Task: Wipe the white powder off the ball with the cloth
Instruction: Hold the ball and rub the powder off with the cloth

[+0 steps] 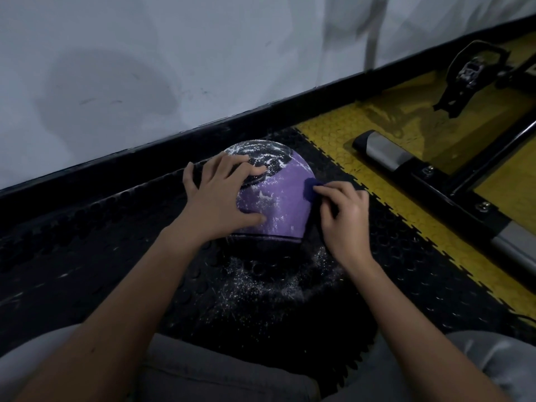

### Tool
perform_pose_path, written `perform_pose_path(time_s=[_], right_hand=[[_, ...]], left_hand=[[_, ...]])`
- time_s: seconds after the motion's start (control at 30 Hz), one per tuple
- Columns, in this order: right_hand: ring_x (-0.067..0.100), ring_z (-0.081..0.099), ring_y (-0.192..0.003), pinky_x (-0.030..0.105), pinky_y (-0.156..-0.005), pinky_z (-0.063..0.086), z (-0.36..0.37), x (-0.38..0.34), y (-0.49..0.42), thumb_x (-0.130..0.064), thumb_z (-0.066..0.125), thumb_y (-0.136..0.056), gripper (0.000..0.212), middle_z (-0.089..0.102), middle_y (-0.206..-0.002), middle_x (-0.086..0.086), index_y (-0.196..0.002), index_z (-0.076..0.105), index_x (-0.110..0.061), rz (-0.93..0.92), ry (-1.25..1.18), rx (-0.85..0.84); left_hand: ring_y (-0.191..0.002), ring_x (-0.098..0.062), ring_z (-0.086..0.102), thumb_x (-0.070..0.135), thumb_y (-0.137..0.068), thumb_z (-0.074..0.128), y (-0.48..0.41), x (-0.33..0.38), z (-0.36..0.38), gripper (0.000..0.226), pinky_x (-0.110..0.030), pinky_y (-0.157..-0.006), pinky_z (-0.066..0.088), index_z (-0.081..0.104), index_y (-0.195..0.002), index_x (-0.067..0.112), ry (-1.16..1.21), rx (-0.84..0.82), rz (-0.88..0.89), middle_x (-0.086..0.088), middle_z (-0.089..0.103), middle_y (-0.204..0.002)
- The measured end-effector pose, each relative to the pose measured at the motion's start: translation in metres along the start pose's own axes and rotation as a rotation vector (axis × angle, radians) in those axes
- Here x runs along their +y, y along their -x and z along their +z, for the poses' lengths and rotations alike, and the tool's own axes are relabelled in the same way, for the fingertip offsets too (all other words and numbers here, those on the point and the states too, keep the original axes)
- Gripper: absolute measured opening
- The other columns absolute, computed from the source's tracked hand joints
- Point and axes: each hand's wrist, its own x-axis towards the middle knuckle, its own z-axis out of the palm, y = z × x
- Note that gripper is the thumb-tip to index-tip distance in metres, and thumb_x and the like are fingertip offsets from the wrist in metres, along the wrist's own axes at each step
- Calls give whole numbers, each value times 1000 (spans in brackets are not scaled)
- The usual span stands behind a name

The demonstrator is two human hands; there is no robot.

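A purple and black ball (pixel 275 198) sits on the black studded floor mat (pixel 87 242) close to the wall. White powder streaks its black top panel and speckles the purple panel. My left hand (pixel 217 198) rests spread on the ball's left side, fingers on the black panel and thumb on the purple. My right hand (pixel 345 216) grips a small dark blue cloth (pixel 310 191) and presses it against the ball's right side. Most of the cloth is hidden under my fingers.
Spilled white powder (pixel 269 282) lies scattered on the mat in front of the ball. A white wall (pixel 145 68) with a black skirting runs behind. To the right are yellow floor tiles (pixel 377 126) and a black exercise machine frame (pixel 435 175) with a pedal (pixel 470 74). My knees are at the bottom.
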Motion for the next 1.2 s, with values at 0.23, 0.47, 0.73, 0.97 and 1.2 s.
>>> perform_pose_path(time_s=[0.23, 0.47, 0.73, 0.97, 1.2], right_hand=[[22, 43, -91, 11, -84, 28, 9, -16, 11, -7, 50, -86, 27, 62, -108, 5, -104, 69, -7, -221, -12, -101], [19, 44, -88, 4, -84, 25, 2, -14, 4, -1, 56, -84, 24, 64, -102, 4, -101, 70, -8, -68, -79, 13], [22, 60, -93, 23, -88, 37, 5, 13, 4, 6, 56, -83, 26, 64, -96, -1, -99, 71, -9, 208, -174, 35], [19, 58, -97, 11, -87, 32, 13, 0, 7, 0, 54, -86, 24, 66, -104, 4, -104, 69, -8, 127, -218, 3], [12, 55, -96, 14, -92, 34, 6, -9, -2, -1, 55, -89, 23, 61, -101, -8, -103, 69, -11, 164, -276, 33]], left_hand=[[-136, -2, 1, 46, -65, 74, 2, -1, 0, 71, -46, -108, -16, 40, -127, 44, -5, 8, -6, 20, 22, -142], [-137, -4, 1, 48, -65, 74, 2, -2, 0, 72, -46, -108, -16, 39, -128, 43, 0, 9, -3, 20, 21, -142], [-138, -5, -2, 48, -68, 73, 0, -2, 1, 72, -47, -109, -16, 37, -130, 44, -3, -8, -9, 20, 18, -144], [-137, -4, -1, 49, -67, 72, 2, -3, 2, 72, -46, -108, -16, 37, -130, 44, -5, -5, -6, 21, 17, -145], [-138, -5, 0, 47, -68, 72, 2, -3, 3, 72, -45, -109, -15, 37, -130, 43, 7, 3, -8, 21, 18, -144]])
